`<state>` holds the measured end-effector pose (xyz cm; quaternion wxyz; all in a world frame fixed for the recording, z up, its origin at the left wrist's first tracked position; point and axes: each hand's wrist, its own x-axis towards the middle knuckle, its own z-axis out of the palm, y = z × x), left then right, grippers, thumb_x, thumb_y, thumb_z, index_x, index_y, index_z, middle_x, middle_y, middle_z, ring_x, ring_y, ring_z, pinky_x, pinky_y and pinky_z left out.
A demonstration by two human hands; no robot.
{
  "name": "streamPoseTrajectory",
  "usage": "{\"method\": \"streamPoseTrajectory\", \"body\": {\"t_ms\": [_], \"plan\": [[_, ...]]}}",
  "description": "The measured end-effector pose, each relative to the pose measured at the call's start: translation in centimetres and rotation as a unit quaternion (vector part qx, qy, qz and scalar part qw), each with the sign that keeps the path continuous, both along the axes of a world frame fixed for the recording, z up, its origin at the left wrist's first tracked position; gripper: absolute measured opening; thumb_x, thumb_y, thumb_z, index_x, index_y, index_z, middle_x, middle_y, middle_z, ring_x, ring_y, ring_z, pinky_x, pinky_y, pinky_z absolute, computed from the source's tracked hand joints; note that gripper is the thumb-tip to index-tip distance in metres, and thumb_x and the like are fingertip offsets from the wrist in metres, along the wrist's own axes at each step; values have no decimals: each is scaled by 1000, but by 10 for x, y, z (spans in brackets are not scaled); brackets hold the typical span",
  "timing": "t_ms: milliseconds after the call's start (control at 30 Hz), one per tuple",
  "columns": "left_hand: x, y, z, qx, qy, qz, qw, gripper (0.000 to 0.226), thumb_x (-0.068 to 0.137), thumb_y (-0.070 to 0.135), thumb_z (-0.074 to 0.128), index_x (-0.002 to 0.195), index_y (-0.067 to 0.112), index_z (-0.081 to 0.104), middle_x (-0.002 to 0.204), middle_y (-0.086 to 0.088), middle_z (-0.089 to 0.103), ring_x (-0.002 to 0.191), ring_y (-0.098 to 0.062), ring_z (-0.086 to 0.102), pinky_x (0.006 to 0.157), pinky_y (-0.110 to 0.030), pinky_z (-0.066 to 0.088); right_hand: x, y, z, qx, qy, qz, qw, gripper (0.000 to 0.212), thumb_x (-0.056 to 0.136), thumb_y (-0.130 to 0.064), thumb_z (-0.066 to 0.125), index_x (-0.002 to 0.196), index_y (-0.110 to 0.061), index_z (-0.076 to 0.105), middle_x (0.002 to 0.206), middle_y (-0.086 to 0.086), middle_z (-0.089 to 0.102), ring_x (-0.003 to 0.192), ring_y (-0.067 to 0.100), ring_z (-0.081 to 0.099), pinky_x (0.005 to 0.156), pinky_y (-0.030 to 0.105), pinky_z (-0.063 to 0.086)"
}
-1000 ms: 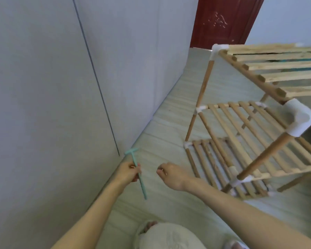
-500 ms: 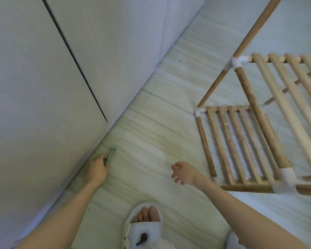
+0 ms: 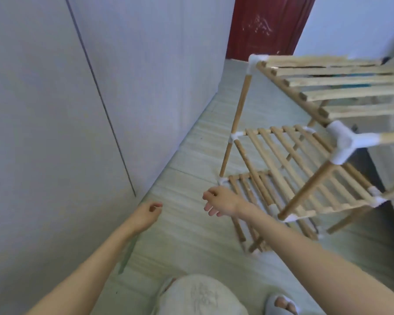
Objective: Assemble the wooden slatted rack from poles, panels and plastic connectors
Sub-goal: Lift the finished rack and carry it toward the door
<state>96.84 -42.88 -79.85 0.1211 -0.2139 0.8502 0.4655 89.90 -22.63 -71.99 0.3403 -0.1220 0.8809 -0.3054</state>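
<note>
Left hand [image 3: 149, 212] has let go of the green tool [image 3: 127, 255], fingers loosely curled, seemingly empty; right hand [image 3: 218, 202], fingers relaxed, hangs nearer the rack [image 3: 305, 169].

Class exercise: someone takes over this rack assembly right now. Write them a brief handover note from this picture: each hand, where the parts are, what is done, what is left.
Left hand: loosely curled, holds nothing.
Right hand: relaxed, empty, near the rack's bottom left corner.
Wooden slatted rack: stands on the floor to the right, three slatted tiers joined by poles and white plastic connectors.
Green tool: lies on the floor by the wall, under the left forearm.
Done: three tiers are up.
Left: probably check the joints; no loose parts show.
</note>
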Motion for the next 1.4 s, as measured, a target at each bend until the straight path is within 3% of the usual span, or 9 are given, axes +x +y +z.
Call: {"method": "streamPoseTrajectory", "body": {"t_ms": [333, 533, 633, 700, 800, 867, 1033, 1133, 1400], "plan": [[-29, 121, 181, 101, 186, -55, 976, 28, 101, 11, 35, 122, 1, 50, 82, 3, 55, 66, -10, 50, 59, -21, 37, 41, 118, 211, -228, 306, -89, 920, 19, 99, -16, 38, 99, -9, 56, 82, 4, 63, 65, 16, 62, 64, 31, 53], [-89, 187, 235, 88, 238, -87, 963, 36, 101, 24, 36, 132, 7, 41, 105, -2, 50, 81, -11, 51, 62, -20, 46, -29, 215, 246, -65, 453, -181, 871, 26, 98, -16, 38, 101, -5, 61, 99, 10, 67, 89, 24, 59, 76, 32, 43], [-139, 202, 244, 152, 209, -52, 965, 42, 100, 39, 37, 134, 16, 39, 119, 1, 49, 111, -20, 49, 86, -36, 43, -95, 254, 237, 63, 464, -187, 864, 31, 99, -21, 37, 116, -5, 58, 115, 16, 62, 101, 30, 56, 82, 34, 43], [-178, 206, 246, 232, 161, -9, 959, 40, 98, 41, 40, 129, 16, 48, 121, -3, 57, 116, -24, 50, 92, -41, 43, -146, 278, 229, 141, 428, -192, 872, 39, 100, -29, 35, 130, -8, 48, 130, 17, 53, 117, 34, 50, 97, 41, 41], [-218, 210, 248, 341, 72, 61, 935, 24, 98, 31, 40, 88, 17, 58, 74, -3, 64, 74, -20, 57, 63, -32, 52, -210, 311, 221, 219, 347, -240, 880, 55, 100, -42, 31, 143, -9, 31, 147, 18, 35, 134, 36, 32, 110, 45, 26], [-229, 207, 249, 376, 9, 80, 923, 25, 97, 28, 40, 84, 18, 59, 74, -6, 60, 69, -22, 55, 64, -34, 49, -233, 325, 217, 214, 259, -249, 908, 61, 98, -49, 28, 143, -8, 34, 145, 20, 36, 133, 38, 33, 112, 48, 25], [-226, 203, 285, 405, -134, 143, 893, 34, 90, 44, 47, 93, 13, 62, 90, -13, 60, 83, -28, 58, 71, -41, 48, -245, 341, 228, 49, 45, -352, 934, 55, 95, -50, 39, 119, -3, 52, 101, 17, 59, 92, 36, 58, 81, 43, 50], [-227, 204, 308, 393, -200, 172, 881, 49, 88, 54, 49, 113, 13, 59, 112, -15, 57, 100, -31, 55, 88, -51, 45, -247, 346, 246, -22, -70, -372, 925, 47, 92, -49, 48, 101, -4, 58, 70, 10, 54, 60, 22, 49, 59, 32, 44], [-236, 193, 365, 345, -259, 236, 871, 45, 84, 56, 54, 99, 15, 62, 96, -12, 60, 87, -29, 57, 69, -42, 48, -242, 352, 292, -150, -267, -431, 849, 44, 89, -54, 49, 82, -11, 60, 74, 8, 46, 62, 19, 40, 67, 30, 42]]}}
